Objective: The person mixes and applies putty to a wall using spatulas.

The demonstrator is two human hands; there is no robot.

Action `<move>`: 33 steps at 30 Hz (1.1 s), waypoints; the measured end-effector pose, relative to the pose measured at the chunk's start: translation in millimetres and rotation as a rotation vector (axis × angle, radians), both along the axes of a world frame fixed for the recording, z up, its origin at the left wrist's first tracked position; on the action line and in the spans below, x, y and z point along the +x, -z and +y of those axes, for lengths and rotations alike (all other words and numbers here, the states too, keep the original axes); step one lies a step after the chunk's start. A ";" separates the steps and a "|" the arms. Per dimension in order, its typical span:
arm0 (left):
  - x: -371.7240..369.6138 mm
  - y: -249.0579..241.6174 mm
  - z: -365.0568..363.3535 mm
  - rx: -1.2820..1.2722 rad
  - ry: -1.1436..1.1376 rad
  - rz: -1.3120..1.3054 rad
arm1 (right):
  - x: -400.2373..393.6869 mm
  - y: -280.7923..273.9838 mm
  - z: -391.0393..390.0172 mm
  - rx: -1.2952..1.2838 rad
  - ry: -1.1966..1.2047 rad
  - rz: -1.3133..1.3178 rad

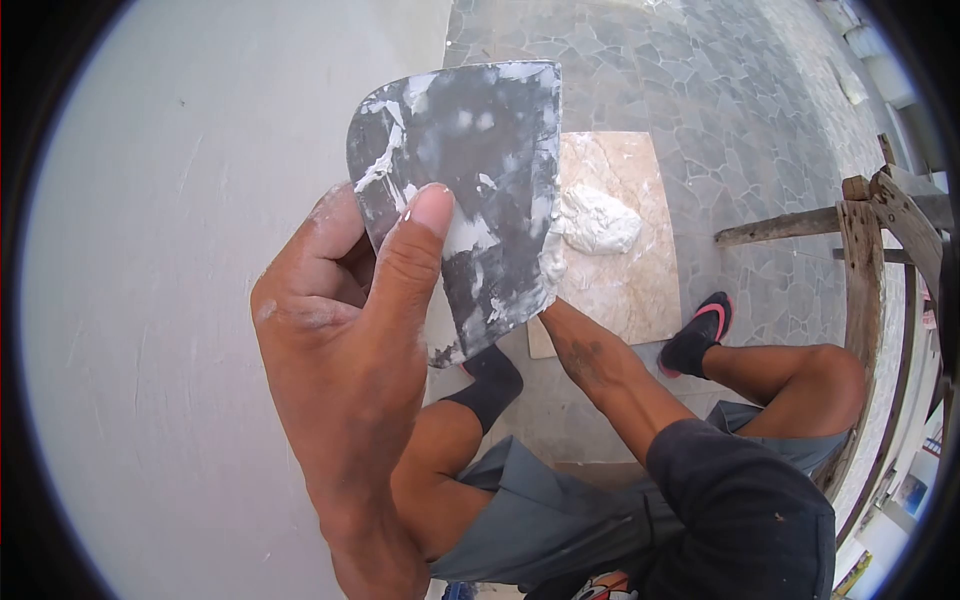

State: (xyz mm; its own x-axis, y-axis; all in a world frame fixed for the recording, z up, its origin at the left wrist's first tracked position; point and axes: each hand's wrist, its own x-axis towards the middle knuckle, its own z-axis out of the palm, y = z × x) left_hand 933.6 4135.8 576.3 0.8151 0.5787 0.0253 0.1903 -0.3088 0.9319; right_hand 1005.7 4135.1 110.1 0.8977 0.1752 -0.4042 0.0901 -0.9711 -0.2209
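Observation:
My left hand (350, 300) holds up a flat, dark putty scraper (490, 170), smeared with white paste, close to the camera. The thumb presses on its near face and the fingers curl behind its left edge. My right forearm (600, 365) reaches in from the lower right, and the hand at its end is hidden behind the scraper. Beyond the scraper, a mound of white putty (600, 222) lies on a beige marbled board (615, 300) on the floor. More white paste shows along the scraper's right edge.
A pale, smooth wall (170, 250) fills the left side. Grey stone-patterned paving (690, 90) covers the floor. A wooden trestle-like frame (862, 270) stands at the right. My foot in a dark shoe (712, 318) is beside the board, and my knees are bent.

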 end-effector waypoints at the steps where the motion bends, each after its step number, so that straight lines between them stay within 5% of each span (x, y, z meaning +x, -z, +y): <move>1: -0.7 1.1 0.5 0.004 0.000 -0.003 | -1.7 -4.1 -1.7 0.019 -0.012 0.014; 12: 0.6 4.6 -1.1 0.064 -0.063 -0.034 | -1.0 -47.3 -47.7 0.085 0.004 0.037; 23: 3.2 29.2 4.6 -0.175 -0.062 -0.147 | 52.7 -43.7 -137.9 0.483 -0.097 0.024; 24: 4.2 32.5 6.3 -0.211 -0.051 -0.167 | 60.5 -64.5 -149.7 0.532 -0.305 -0.029; 25: 5.1 35.1 9.1 -0.247 -0.036 -0.187 | 68.8 -87.1 -165.7 0.726 0.038 0.332; 27: 6.6 32.7 10.1 -0.321 -0.019 -0.181 | 75.9 -131.4 -187.3 1.073 0.184 0.488; 33: -7.5 22.9 -2.4 -0.613 -0.040 -0.263 | 78.0 -298.9 -254.5 1.592 0.082 0.584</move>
